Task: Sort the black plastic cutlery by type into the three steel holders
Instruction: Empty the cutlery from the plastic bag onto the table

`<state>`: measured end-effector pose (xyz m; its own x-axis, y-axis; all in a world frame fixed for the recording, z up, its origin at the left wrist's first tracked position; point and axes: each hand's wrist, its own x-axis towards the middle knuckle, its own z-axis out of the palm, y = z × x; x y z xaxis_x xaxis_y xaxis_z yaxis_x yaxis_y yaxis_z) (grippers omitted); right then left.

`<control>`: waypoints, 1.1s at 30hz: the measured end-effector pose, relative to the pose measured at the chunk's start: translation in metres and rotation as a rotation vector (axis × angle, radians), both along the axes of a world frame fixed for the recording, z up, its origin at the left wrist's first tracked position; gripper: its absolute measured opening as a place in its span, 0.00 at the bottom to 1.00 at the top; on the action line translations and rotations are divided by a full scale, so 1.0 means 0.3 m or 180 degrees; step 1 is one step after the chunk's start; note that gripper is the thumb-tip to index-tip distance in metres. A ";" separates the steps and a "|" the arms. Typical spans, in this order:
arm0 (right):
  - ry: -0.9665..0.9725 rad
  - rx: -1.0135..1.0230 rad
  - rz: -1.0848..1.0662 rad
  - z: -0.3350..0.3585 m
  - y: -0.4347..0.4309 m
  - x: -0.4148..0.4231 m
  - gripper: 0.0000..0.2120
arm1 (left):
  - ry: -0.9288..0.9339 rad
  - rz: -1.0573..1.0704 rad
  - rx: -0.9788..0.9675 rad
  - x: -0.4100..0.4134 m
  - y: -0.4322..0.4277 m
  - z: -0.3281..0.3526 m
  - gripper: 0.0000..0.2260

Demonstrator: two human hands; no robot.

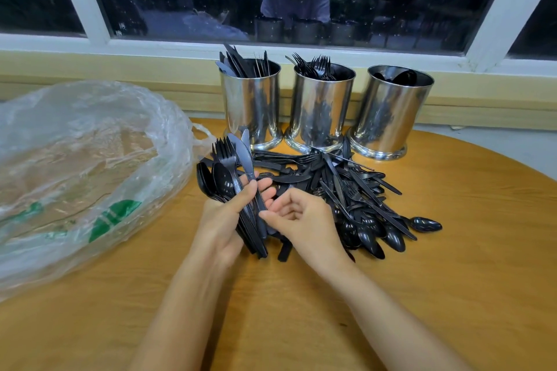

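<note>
Partly sorted: knives (235, 63) in left holder (251, 105), forks (316, 67) in middle holder (321, 105), spoons (404, 77) in right holder (388, 111). Mixed pile (346, 187) left on surface (467, 235). Gripping mixed bundle (233, 173) in left hand (221, 220); right hand (303, 220) loosely curled, empty, beside bundle.

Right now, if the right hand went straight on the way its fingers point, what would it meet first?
The bundle of cutlery held in the left hand. The right hand points left at its handles, nearly touching them, though depth is unclear.
</note>
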<state>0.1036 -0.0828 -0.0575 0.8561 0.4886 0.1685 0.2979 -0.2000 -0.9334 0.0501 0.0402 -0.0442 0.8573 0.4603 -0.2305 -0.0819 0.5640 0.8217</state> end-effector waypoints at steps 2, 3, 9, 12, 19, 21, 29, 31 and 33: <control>-0.0115 -0.0056 0.0063 0.015 -0.012 0.029 0.05 | 0.0018 0.0183 0.0008 0.001 0.010 0.001 0.07; -0.0231 -0.0095 -0.0031 0.023 -0.020 0.058 0.04 | -0.0002 0.0279 -0.0032 0.001 0.019 0.003 0.07; -0.1421 -0.1368 -0.0358 0.040 -0.006 0.242 0.09 | -0.0006 0.0567 -0.0214 -0.002 0.056 0.007 0.06; -0.1808 -0.2326 -0.0211 0.033 0.041 0.283 0.13 | 0.0008 0.0523 -0.0224 -0.003 0.053 0.004 0.06; -0.1670 -0.2401 -0.0361 0.052 0.060 0.322 0.04 | -0.0007 0.0484 -0.0252 -0.006 0.056 0.006 0.07; -0.1530 -0.1796 -0.0551 0.079 0.038 0.333 0.03 | 0.0002 0.0474 -0.0264 -0.007 0.055 0.008 0.07; -0.0713 0.0230 -0.0487 0.286 -0.123 0.327 0.05 | 0.0073 0.0436 -0.0280 -0.006 0.043 0.011 0.07; -0.0267 0.0301 -0.0093 0.306 -0.136 0.310 0.03 | 0.0070 0.0278 -0.0258 -0.004 0.036 0.011 0.07; 0.0218 0.0188 0.0361 0.308 -0.127 0.282 0.06 | 0.0092 0.0013 -0.0215 -0.003 0.020 0.012 0.08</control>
<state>0.1883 -0.1208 0.0350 0.8064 0.5738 0.1431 0.2508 -0.1128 -0.9614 0.0492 0.0462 -0.0406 0.8481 0.4462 -0.2859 -0.0610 0.6180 0.7838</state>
